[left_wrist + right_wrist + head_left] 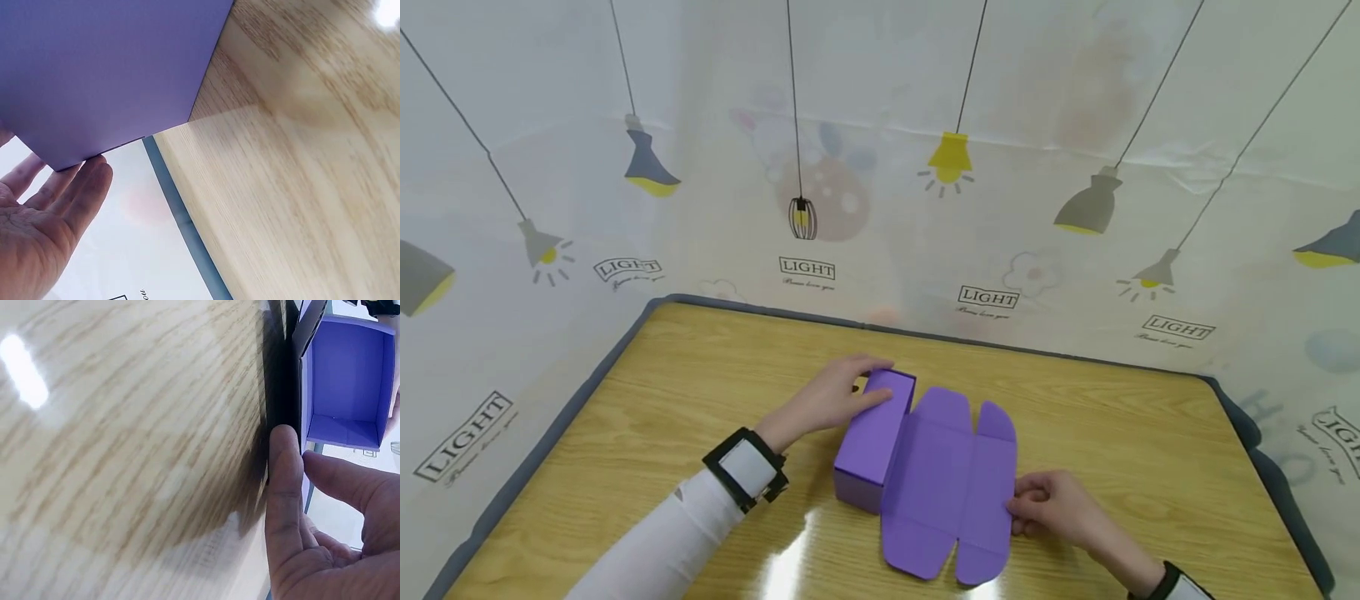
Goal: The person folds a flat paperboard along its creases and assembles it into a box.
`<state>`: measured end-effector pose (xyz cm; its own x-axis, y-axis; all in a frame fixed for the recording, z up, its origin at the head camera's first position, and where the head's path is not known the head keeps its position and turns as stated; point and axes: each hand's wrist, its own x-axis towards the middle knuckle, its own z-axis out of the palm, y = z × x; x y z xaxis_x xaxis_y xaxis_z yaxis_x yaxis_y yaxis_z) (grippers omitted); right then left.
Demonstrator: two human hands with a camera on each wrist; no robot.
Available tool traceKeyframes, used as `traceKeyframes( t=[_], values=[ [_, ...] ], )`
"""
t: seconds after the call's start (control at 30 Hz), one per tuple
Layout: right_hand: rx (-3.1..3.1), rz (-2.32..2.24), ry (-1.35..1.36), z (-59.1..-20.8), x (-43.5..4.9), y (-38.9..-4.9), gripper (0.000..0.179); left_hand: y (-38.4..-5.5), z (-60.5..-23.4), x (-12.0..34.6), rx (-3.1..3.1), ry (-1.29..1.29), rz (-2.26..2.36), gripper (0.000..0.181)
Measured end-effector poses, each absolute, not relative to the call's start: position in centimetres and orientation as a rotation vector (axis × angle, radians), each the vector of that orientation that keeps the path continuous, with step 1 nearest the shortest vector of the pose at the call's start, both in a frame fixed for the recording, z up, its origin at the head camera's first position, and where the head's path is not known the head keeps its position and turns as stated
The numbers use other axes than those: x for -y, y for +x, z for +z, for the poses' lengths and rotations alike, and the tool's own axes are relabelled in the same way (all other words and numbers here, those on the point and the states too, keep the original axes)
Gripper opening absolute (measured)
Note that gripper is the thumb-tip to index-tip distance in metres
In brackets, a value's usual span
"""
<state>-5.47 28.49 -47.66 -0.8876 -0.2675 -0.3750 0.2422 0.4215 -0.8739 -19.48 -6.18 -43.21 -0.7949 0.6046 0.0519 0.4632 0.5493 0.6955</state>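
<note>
A purple cardboard box point(871, 437) lies on the table with its flap lid point(934, 471) spread out to the right, side tabs unfolded. My left hand point(831, 396) holds the box at its far end, thumb on the top face. In the left wrist view its fingers point(90, 187) reach the far edge of the box wall point(112, 69). My right hand point(1060, 507) pinches the lid's right edge between thumb and fingers. The right wrist view shows the lid edge-on, slightly above the table, and the box's hollow inside point(347, 369) facing this hand.
The wood-grain table point(737, 350) has a grey edge strip point(775, 313) along its back and sides. A pale curtain point(880, 75) printed with lamps hangs behind it. Both wrists wear black-strapped devices point(747, 468).
</note>
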Motion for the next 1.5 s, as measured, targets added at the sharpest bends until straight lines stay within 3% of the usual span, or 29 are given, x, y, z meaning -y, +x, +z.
traceKeyframes(
  t=[0.5, 0.93, 1.23, 1.5],
  values=[
    [-2.534, -1.188, -0.048, -46.9, -28.7, -12.3, 0.034, -16.4, -43.9, 8.7, -2.608, 0.754, 1.196, 0.032],
    [-2.641, -0.837, -0.362, -45.8, -25.3, -20.8, 0.025, -10.2, -44.7, 8.1, -2.465, 0.541, 1.439, 0.049],
    [-2.705, -0.717, -0.472, -45.7, -23.5, -22.4, 0.025, -8.2, -44.9, 6.9, -2.422, 0.578, 1.482, 0.052],
    [-2.713, -0.81, -0.43, -45.3, -24.9, -21.3, 0.032, -9.4, -45.0, 7.5, -2.434, 0.484, 1.516, 0.051]
  ],
)
